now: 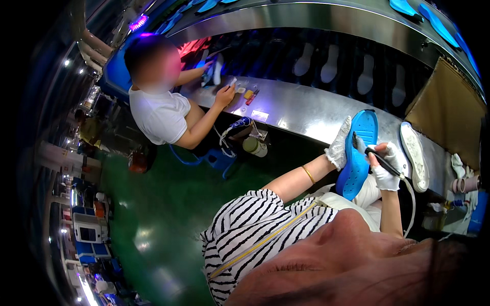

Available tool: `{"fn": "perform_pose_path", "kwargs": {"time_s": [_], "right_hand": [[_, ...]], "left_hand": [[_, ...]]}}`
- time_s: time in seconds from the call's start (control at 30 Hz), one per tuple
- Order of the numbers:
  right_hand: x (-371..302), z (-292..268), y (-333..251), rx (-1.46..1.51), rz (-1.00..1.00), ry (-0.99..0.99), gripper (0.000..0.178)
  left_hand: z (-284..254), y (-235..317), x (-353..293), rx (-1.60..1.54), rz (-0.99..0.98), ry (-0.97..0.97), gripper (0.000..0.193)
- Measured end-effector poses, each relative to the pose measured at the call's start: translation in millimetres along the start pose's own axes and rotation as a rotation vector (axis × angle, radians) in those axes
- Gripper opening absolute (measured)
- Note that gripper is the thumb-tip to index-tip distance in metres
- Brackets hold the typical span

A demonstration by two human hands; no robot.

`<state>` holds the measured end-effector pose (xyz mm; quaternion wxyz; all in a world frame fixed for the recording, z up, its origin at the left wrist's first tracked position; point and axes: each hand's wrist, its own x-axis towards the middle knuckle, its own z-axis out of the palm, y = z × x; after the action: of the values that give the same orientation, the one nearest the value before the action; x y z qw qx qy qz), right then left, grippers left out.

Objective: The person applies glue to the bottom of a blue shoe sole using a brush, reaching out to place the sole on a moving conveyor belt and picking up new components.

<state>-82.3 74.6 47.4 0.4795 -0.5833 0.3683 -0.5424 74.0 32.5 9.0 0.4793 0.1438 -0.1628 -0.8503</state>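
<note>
A blue shoe sole is held tilted over my lap, its hollowed inner face turned up. Along its left edge, my left hand grips it in a white knit glove. My right hand, in a white glove with bare fingertips, pinches the black handle of a brush trailing a pale tube. The brush's bristles lie over the middle of the sole and seem to touch it. Just right of that hand, a white shoe sole rests on the metal ledge.
Behind the metal ledge, a dark conveyor carries several pale insoles. A cardboard sheet leans at the right, near spools. To the left, a seated co-worker handles shoe parts. A lidded pot stands below the ledge.
</note>
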Motion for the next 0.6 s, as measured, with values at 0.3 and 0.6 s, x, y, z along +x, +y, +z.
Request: {"fn": "perform_pose_path", "kwargs": {"time_s": [0.3,0.6], "right_hand": [[-27.1,-5.5,12.3,-0.035,-0.033,-0.037,0.020],[-40.6,-25.4,22.7,-0.002,-0.015,-0.030,0.015]], "left_hand": [[25.6,9.8,-10.5,0.163,-0.038,-0.018,0.084],[-9.6,-11.5,-27.2,0.482,-0.335,-0.001,0.081]]}}
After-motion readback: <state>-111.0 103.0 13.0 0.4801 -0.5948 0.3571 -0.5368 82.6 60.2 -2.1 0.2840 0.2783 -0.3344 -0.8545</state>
